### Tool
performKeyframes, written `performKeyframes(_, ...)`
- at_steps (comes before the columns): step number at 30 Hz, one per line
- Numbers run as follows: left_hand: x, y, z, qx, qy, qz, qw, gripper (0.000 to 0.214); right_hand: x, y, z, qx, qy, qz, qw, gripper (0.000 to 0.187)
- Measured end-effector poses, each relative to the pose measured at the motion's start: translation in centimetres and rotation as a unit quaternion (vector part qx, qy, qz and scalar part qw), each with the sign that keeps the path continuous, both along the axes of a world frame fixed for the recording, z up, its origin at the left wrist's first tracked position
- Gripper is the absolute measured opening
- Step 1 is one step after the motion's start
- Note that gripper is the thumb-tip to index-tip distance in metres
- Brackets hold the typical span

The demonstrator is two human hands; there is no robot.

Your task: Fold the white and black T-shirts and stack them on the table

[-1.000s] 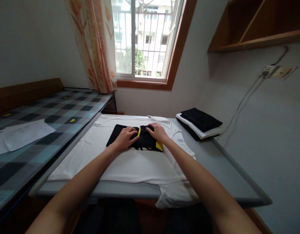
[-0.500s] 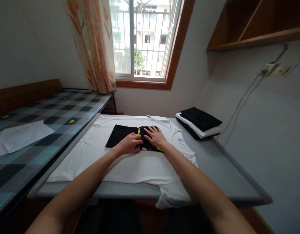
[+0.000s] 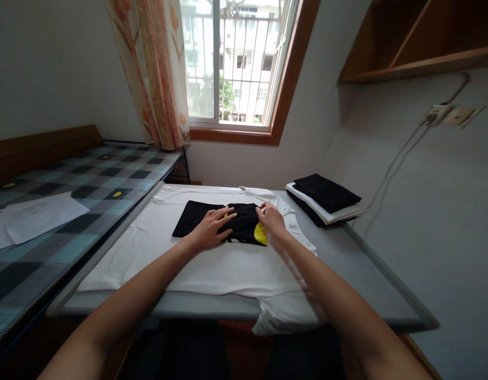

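black-and-yellow garment: soft, light, floppy, probably best taken by folded edges. left hand pressed flat on it, fingers spread; right hand pinched shut on its right edge.

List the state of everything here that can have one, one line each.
black and yellow garment, folded, lying on the white T-shirt
left hand, open, flat on the garment
right hand, fingers closed on the garment's right edge
white T-shirt, spread flat on the table, one end hanging over the near edge
stack of clothes, folded, at the table's far right corner
curtain, drawn aside
sheet of paper, lying flat on the bed
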State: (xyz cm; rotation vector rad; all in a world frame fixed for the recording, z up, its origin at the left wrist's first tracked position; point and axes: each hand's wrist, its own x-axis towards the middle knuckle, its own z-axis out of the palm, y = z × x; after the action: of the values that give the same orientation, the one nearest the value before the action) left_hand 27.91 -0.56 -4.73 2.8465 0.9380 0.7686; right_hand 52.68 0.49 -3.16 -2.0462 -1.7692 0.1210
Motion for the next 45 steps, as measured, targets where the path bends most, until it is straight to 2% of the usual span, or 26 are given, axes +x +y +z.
performKeyframes(3,0.0,-0.1,-0.5,-0.031,0.062,-0.007,0.998,0.056,1.1,-0.3,0.0,-0.087,-0.015,-0.024,0.996,0.043)
performKeyframes(6,0.0,-0.2,-1.0,-0.052,0.096,0.002,0.994,0.056,1.5,-0.4,-0.5,-0.123,-0.031,-0.028,0.992,0.051)
performKeyframes(9,0.1,-0.3,-1.2,-0.056,0.097,0.009,0.994,0.057,1.3,-0.4,-0.8,-0.124,-0.014,-0.016,0.992,0.052)
performKeyframes(13,0.0,-0.1,-1.1,-0.077,0.095,0.003,0.993,0.059,0.8,-0.1,-0.9,-0.093,0.040,0.001,0.995,0.041)
performKeyframes(15,-0.2,0.3,-0.8,-0.097,0.080,-0.007,0.992,0.060,0.5,0.2,-0.9,-0.073,0.101,0.001,0.992,0.038)
performKeyframes(17,-0.7,0.9,-0.4,-0.107,0.034,-0.001,0.994,0.057,0.2,0.4,-0.8,-0.079,0.192,-0.001,0.978,0.039)
performKeyframes(19,-1.3,1.6,0.2,-0.100,-0.037,0.039,0.994,0.051,0.1,0.4,-0.4,-0.102,0.279,-0.001,0.955,0.042)
performKeyframes(22,-2.5,2.7,0.7,-0.076,-0.123,0.133,0.981,0.044,0.7,0.1,0.7,-0.115,0.353,-0.005,0.928,0.044)
performKeyframes(24,-3.3,3.4,0.7,-0.062,-0.149,0.190,0.968,0.042,1.8,-0.2,1.7,-0.102,0.380,-0.008,0.919,0.044)
performKeyframes(27,-4.0,4.2,0.0,-0.069,-0.139,0.262,0.952,0.040,4.3,-0.8,2.5,-0.080,0.402,-0.007,0.912,0.043)
performKeyframes(29,-4.2,4.4,-0.5,-0.106,-0.110,0.288,0.945,0.040,6.0,-1.4,2.4,-0.088,0.405,-0.016,0.910,0.042)
performKeyframes(32,-4.1,4.3,-1.1,-0.151,-0.059,0.295,0.942,0.043,7.8,-2.4,1.5,-0.136,0.405,-0.024,0.904,0.040)
performKeyframes(35,-3.8,4.2,-1.2,-0.153,-0.043,0.307,0.938,0.050,8.3,-3.0,0.7,-0.174,0.421,-0.012,0.890,0.039)
performKeyframes(37,-3.8,4.2,-1.1,-0.162,-0.057,0.315,0.934,0.050,8.3,-3.0,0.6,-0.174,0.435,-0.008,0.883,0.040)
performKeyframes(39,-3.9,4.2,-0.9,-0.186,-0.083,0.308,0.930,0.048,7.9,-2.7,1.1,-0.160,0.449,-0.007,0.879,0.042)
performKeyframes(42,-4.0,4.4,-0.5,-0.241,-0.157,0.273,0.918,0.048,6.8,-2.1,2.8,-0.138,0.467,0.014,0.874,0.046)
performKeyframes(45,-3.8,4.4,0.0,-0.305,-0.251,0.245,0.886,0.050,4.4,-1.6,5.4,-0.127,0.453,0.046,0.881,0.051)
